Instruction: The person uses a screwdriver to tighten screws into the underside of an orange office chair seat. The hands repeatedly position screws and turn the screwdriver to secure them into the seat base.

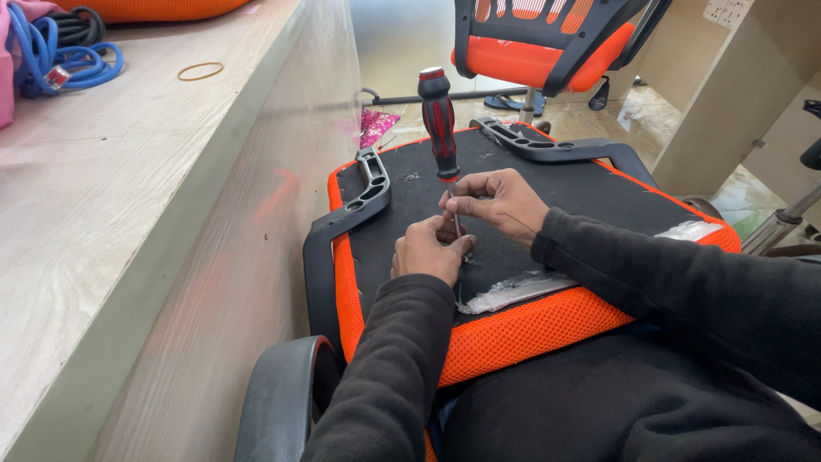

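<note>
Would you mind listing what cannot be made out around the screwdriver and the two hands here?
- Head view: the screwdriver tip and any screw under it, hidden by the left hand and right hand.
- The upturned chair seat: its near edge is covered by the sleeves.
- The second chair: cut off by the top edge.

A pale wood-grain tabletop (103,171) is seen along the left, its side panel dropping to the floor. Coiled blue cable (64,56) and a thin rubber band (200,71) are laid on it, with pink cloth (10,60) at the edge. Beyond, an orange-and-black mesh office chair (547,43) is parked on a glossy, light-reflecting tiled floor (650,115), beside a beige partition (740,85) fitted with a wall socket (729,11).
</note>
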